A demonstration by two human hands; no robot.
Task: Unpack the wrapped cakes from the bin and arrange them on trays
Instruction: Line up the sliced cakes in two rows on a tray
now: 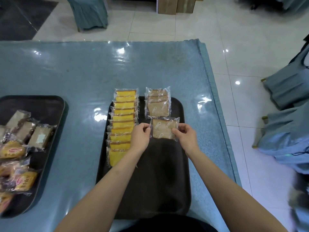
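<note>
Though glossy, blue tablecloth [83, 72], tiled floor [234, 39]

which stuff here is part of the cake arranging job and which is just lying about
Part of the job:
- brown wrapped cake, pinched by left hand and right hand
- centre tray
- yellow cake row
- brown cake stack
- left tray of mixed cakes

Lying about:
- covered chairs
- wooden box

A blue table [83, 77] under a glossy clear cover fills the middle, on a pale tiled floor [167, 25]. Toward eleven o'clock stands a chair in a teal cover [88, 12], with a dark mat [20, 17] beside it at ten. More blue-covered chairs [287, 91] crowd three o'clock, and wooden boxes [177, 5] sit at twelve.
</note>
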